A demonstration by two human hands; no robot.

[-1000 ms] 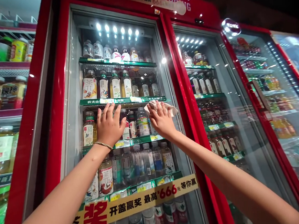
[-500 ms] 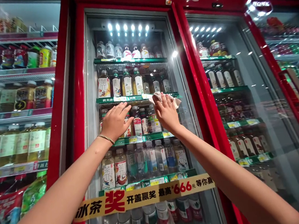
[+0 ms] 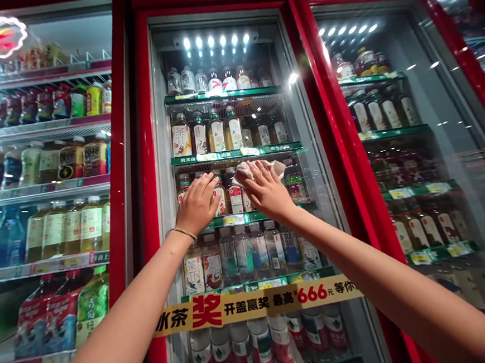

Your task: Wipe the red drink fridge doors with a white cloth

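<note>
My left hand (image 3: 197,203) lies against the glass door (image 3: 305,126) of a red drinks fridge, its fingers stretched out and holding nothing. A thin band is round that wrist. To its right, my right hand (image 3: 270,194) presses a crumpled pale cloth (image 3: 275,167) onto the same glass. Part of the cloth sticks out past the fingertips on both sides; the rest is hidden under the palm. Behind the glass, bottles (image 3: 235,196) stand on the shelf level with my hands, partly covered by them.
A yellow banner strip (image 3: 252,306) with printed characters crosses the door below my hands. Shelves of bottled drinks (image 3: 73,223) fill the fridge on the left. Another red-framed glass door (image 3: 435,127) stands on the right.
My right hand and the cloth have moved down and left across the glass, closer to my left hand. The left hand stays near the same shelf; the whole view has shifted.
</note>
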